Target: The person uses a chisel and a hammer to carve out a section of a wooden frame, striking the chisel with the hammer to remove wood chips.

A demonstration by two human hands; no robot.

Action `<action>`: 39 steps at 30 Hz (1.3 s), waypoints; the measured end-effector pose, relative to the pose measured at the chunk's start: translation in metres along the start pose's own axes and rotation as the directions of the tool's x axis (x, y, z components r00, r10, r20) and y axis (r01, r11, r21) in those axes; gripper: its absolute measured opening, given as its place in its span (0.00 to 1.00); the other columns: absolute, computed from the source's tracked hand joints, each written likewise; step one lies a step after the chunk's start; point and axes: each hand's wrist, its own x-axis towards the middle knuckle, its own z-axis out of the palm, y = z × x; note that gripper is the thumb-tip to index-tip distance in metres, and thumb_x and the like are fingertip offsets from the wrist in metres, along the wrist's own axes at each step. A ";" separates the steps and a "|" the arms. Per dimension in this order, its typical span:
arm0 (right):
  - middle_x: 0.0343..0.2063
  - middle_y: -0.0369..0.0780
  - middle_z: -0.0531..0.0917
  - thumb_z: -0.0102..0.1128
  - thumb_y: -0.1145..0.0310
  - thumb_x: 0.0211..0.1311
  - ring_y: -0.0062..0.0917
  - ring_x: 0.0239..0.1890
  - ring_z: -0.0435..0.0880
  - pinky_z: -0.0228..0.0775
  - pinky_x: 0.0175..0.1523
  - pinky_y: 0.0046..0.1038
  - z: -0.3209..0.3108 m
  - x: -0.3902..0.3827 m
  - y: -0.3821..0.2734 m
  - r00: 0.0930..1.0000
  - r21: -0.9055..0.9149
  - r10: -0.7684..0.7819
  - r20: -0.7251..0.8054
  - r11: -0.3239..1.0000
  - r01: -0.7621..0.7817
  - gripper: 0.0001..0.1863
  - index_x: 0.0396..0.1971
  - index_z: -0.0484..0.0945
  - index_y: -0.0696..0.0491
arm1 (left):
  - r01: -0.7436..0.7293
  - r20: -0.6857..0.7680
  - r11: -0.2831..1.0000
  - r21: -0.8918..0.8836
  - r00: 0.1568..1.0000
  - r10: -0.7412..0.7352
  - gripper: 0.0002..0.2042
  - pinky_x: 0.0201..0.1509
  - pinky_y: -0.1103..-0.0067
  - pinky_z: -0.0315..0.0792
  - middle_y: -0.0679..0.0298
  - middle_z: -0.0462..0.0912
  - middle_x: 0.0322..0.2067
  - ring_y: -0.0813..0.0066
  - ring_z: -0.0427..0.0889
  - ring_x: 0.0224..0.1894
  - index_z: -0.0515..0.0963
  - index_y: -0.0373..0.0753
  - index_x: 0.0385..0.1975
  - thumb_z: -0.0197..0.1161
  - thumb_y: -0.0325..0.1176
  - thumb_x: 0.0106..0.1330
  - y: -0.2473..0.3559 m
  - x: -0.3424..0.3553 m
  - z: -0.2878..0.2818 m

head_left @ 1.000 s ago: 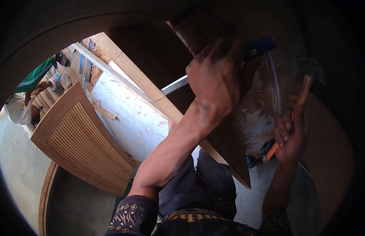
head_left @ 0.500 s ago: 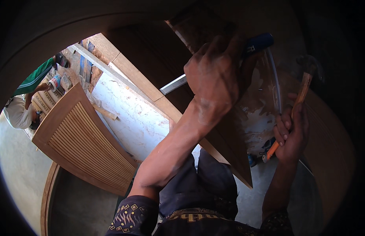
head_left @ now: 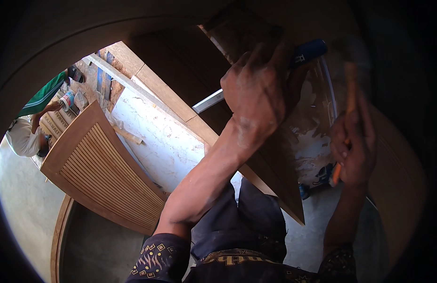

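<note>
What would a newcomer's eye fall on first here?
Probably the brown slatted wooden panel at left, with a brown-streaked, flat white sheet to its right. Next, at upper centre, the left hand grips a blue-handled metal chisel; farther right, the right hand holds an orange-handled hammer, its head blurred.

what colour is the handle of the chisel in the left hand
The chisel handle is dark blue; the head view, the only one, shows it.

the chisel (head_left: 310,53) sits left of what seems a hammer (head_left: 351,92), the slatted panel (head_left: 103,165) farther left.
</note>
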 end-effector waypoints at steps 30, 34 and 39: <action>0.19 0.30 0.65 0.52 0.60 0.76 0.07 0.14 0.59 0.48 0.14 0.13 -0.016 0.014 -0.012 0.989 0.115 0.142 -0.049 0.984 -0.135 0.28 0.70 0.62 0.53 | 0.054 0.065 0.998 0.015 0.996 -0.055 0.20 0.36 0.66 0.79 0.57 0.83 0.42 0.56 0.85 0.37 0.80 0.44 0.49 0.68 0.45 0.58 -0.001 0.002 0.002; 0.19 0.30 0.66 0.52 0.59 0.76 0.06 0.13 0.58 0.48 0.14 0.13 -0.009 0.013 -0.010 0.982 0.059 0.184 0.047 0.981 -0.186 0.29 0.71 0.60 0.53 | 0.047 0.063 0.998 0.031 0.997 -0.048 0.20 0.35 0.66 0.78 0.57 0.83 0.40 0.56 0.85 0.37 0.81 0.43 0.49 0.68 0.45 0.59 -0.005 -0.001 0.003; 0.18 0.29 0.67 0.52 0.57 0.76 0.06 0.13 0.57 0.47 0.14 0.13 -0.010 0.016 -0.011 0.980 0.151 0.191 -0.062 0.972 -0.180 0.29 0.71 0.60 0.52 | 0.039 0.054 0.999 0.028 0.998 -0.040 0.19 0.32 0.66 0.78 0.58 0.82 0.35 0.56 0.84 0.35 0.81 0.43 0.48 0.68 0.44 0.58 -0.002 0.002 0.002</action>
